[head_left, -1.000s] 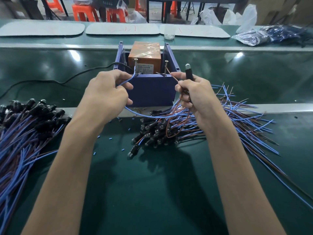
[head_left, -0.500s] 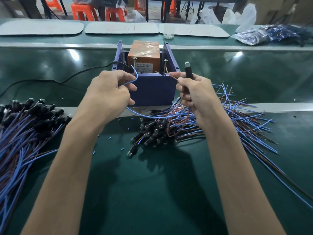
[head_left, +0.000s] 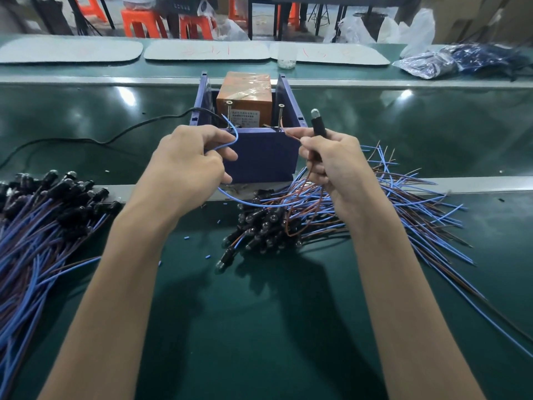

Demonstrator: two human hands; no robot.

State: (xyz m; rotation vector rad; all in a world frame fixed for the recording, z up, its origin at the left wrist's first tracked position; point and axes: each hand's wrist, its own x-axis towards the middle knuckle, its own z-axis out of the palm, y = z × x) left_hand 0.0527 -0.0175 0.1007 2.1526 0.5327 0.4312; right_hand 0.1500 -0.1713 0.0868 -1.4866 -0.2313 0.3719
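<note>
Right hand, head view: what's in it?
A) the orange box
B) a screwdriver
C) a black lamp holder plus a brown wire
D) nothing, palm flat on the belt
C: the right hand grips the black lamp holder with its clear tip up and pinches the brown wire; the left hand holds the blue wire.

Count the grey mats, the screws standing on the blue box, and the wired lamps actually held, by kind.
Grey mats: 3
Screws on blue box: 2
Held wired lamp: 1
Total: 6
</note>
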